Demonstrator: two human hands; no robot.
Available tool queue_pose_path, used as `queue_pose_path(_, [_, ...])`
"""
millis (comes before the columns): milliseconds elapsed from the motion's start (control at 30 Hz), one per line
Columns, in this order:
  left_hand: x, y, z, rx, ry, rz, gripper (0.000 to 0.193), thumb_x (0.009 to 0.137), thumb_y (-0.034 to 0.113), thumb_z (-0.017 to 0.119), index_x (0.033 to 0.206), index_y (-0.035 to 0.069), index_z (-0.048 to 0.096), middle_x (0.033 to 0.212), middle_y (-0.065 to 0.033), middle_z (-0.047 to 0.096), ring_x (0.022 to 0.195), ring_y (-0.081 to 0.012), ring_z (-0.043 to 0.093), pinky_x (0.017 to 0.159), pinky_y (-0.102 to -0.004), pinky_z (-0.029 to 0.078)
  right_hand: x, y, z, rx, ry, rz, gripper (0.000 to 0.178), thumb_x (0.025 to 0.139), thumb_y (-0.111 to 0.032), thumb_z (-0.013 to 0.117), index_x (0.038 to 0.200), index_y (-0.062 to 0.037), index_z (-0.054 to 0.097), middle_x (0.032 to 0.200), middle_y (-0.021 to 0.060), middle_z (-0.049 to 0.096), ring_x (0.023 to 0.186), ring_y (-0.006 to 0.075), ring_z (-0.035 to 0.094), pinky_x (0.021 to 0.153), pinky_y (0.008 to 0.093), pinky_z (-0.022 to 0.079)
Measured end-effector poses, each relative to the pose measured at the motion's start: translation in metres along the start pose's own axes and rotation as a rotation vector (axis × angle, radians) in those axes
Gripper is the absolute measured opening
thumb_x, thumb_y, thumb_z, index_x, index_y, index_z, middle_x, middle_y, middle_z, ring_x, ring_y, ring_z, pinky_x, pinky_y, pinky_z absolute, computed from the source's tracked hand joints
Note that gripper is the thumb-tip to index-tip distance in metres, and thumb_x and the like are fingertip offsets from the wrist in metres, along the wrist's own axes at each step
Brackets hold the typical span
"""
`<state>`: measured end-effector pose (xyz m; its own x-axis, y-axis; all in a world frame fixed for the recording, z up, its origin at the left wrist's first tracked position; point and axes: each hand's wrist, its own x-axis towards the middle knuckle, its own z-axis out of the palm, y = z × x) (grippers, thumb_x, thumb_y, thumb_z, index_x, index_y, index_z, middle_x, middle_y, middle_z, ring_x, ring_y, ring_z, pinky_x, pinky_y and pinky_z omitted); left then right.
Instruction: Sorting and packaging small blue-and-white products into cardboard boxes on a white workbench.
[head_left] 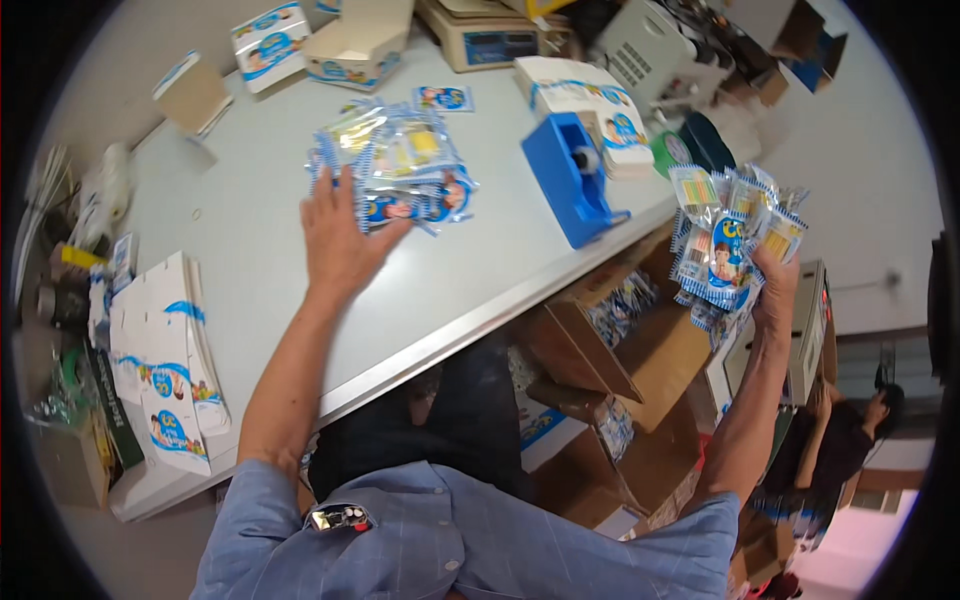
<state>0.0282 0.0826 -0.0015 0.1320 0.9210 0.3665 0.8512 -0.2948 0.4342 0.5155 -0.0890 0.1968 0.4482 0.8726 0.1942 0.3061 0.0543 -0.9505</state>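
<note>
Head view. Left hand (pixel 338 238), centre-left of frame, lies flat with fingers spread on the pale grey table top (pixel 250 250); its fingertips rest on the near edge of a loose pile of clear plastic snack packets with blue-and-white printed ends (pixel 400 165), upper centre. It grips nothing. The pile is fanned and overlapping, glossy, with yellow contents showing through several packets.

Right hand (pixel 775 285), right of frame and off the table edge, is closed round the base of a fanned bunch of the same kind of packets (pixel 730 235), held upright; pale stick-shaped contents show through the clear tops, with blue cartoon print on the lower halves.

A blue plastic tape dispenser (pixel 572 185) stands between pile and bunch, near the table's right edge. Flat-folded white cartons with blue print (pixel 165 360) are stacked at lower left. Open brown cardboard boxes (pixel 620 350) sit under the table edge, lower centre-right.
</note>
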Motion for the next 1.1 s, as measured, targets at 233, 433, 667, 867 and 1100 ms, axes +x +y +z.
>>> queue_pose_path(233, [-0.001,-0.012,-0.014,-0.073,-0.001,-0.049,0.109,0.074,0.054,0.084,0.154,-0.001,0.036,0.16,-0.0268,0.029,0.15,-0.0428,0.027,0.122,-0.0581,0.019,0.077,-0.015,0.208,-0.031,-0.355,-0.134,0.057,0.08,-0.024,0.077,0.128,-0.0007,0.058,0.114,0.0084,0.068,0.1,0.0187,0.067,0.091,0.0352,0.055])
queue_pose_path(433, [-0.002,-0.016,-0.007,-0.208,0.123,0.103,0.113,0.072,0.064,0.082,0.155,0.003,0.034,0.163,-0.0246,0.023,0.153,-0.0441,0.019,0.119,-0.0665,0.017,0.116,0.089,0.36,-0.42,-0.283,-0.072,0.096,0.067,-0.038,0.088,0.145,0.0019,0.047,0.128,0.0222,0.066,0.115,0.0351,0.066,0.1,0.0403,0.051])
queue_pose_path(667, [-0.002,-0.011,-0.013,-0.09,-0.018,0.095,0.105,0.077,0.062,0.079,0.155,0.006,0.037,0.151,-0.0244,0.04,0.15,-0.0453,0.024,0.121,-0.0651,0.015,0.11,0.059,0.417,-0.898,-0.271,0.094,0.135,0.063,-0.081,0.076,0.158,0.0011,0.029,0.15,0.0301,0.048,0.137,0.0434,0.051,0.111,0.048,0.043])
queue_pose_path(867, [0.001,-0.018,-0.008,-0.095,0.045,0.141,0.099,0.079,0.054,0.081,0.155,0.006,0.039,0.149,-0.0264,0.046,0.147,-0.046,0.032,0.121,-0.06,0.02,0.101,0.03,0.36,-0.647,-0.396,-0.378,0.112,0.072,-0.073,0.078,0.152,-0.0026,0.045,0.146,0.0293,0.052,0.139,0.0395,0.049,0.116,0.0443,0.038])
queue_pose_path(1100, [0.003,-0.013,0.002,-0.084,0.03,0.126,0.091,0.082,0.043,0.083,0.156,0.01,0.04,0.155,-0.0227,0.044,0.149,-0.0399,0.032,0.122,-0.049,0.025,0.013,0.033,0.088,-0.57,-0.17,0.133,0.062,0.084,-0.041,0.082,0.124,0.0044,0.068,0.115,0.0226,0.071,0.104,0.0264,0.069,0.089,0.0375,0.055])
